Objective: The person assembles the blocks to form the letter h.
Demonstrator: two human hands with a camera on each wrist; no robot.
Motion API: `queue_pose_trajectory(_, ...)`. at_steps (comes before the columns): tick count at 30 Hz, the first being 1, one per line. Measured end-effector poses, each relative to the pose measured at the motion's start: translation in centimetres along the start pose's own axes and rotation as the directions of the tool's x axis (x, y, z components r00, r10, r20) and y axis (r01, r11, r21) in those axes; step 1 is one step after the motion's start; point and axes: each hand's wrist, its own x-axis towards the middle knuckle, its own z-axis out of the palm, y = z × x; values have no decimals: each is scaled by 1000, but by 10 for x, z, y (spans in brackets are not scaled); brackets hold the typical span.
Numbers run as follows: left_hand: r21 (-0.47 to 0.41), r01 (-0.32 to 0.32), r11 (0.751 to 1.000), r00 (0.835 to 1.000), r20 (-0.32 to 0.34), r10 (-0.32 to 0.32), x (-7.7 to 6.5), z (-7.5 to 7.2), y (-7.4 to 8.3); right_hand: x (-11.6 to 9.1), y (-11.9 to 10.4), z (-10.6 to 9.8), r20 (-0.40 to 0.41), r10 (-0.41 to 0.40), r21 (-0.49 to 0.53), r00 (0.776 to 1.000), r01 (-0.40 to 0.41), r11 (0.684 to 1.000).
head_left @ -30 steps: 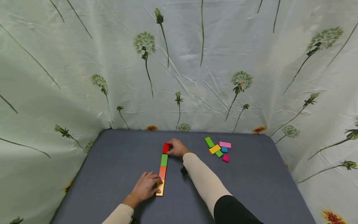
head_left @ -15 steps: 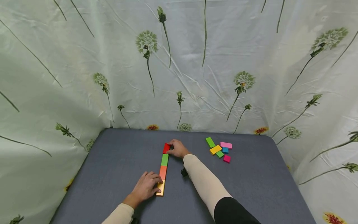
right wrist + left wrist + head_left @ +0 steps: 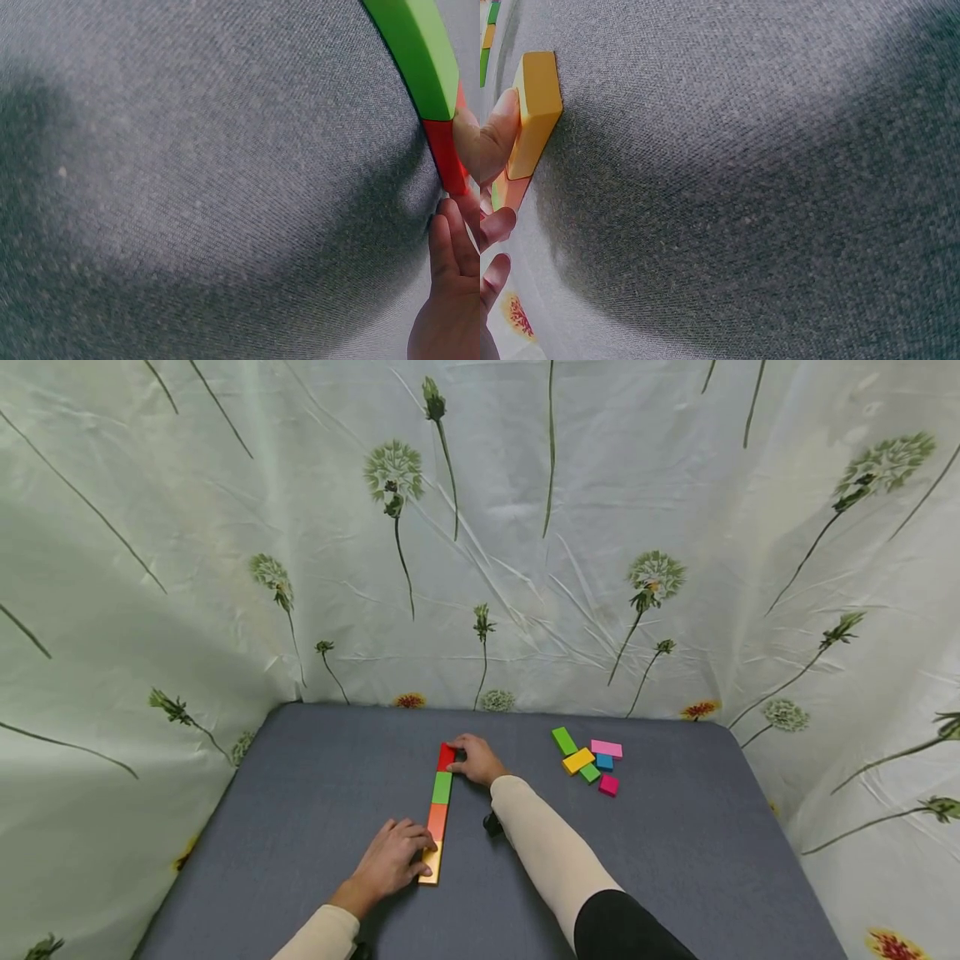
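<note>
Four blocks lie end to end on the grey table in one row: a yellow block [image 3: 432,859] nearest me, then coral [image 3: 437,820], green [image 3: 442,787], and a red block [image 3: 445,758] farthest. My left hand [image 3: 388,862] holds the yellow block, thumb on it and a fingertip by its join with the coral one. At the far end my right hand [image 3: 477,761] pinches the red block between thumb and fingers. In the right wrist view the red block [image 3: 444,154] meets the green block [image 3: 420,56] flush. Part of the red block is hidden by my fingers.
To the right is a loose group: a yellow block [image 3: 578,762] lying across green, a pink block [image 3: 606,749], a blue block [image 3: 604,762] and a magenta block [image 3: 609,786]. A flower-printed curtain [image 3: 525,635] borders the grey table [image 3: 675,843] at back and sides.
The head view shifts slightly between the first two frames. Both hands keep their places at the two ends of the row, and the blocks show no clear movement.
</note>
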Motion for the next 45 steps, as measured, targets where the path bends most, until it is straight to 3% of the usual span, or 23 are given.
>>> queue_pose_trajectory(6, -7, 4, 1000, 1000, 26, -4, 2, 2, 5, -5, 5, -1, -1, 15, -19, 1000, -15, 1000)
queue_pose_trajectory(17, 0, -28, 1000, 1000, -6, 28, 6, 4, 11, -12, 14, -6, -22, -6, 12, 1000, 7, 1000)
queue_pose_trajectory(21, -1, -38, 999, 999, -21, 38, 7, 4, 10, -17, 16, -14, -30, -4, 72, 1000, 7, 997)
queue_pose_trajectory(29, -19, -21, 1000, 1000, -14, 21, 6, 4, 7, -36, 27, -37, -86, -13, 76, 996, 20, 997)
queue_pose_trajectory(33, -19, -23, 1000, 999, -30, 23, 4, 2, 6, -51, 37, -50, -127, 26, 76, 992, -16, 997)
queue_pose_trajectory(39, -7, -10, 1000, 999, -31, 10, 1, 1, 5, -73, 60, -69, -204, 111, 12, 973, -111, 994)
queue_pose_trajectory(45, 13, 6, 1000, 1000, -19, -6, 1, -2, 5, -99, 87, -86, -320, 175, -3, 931, -186, 983)
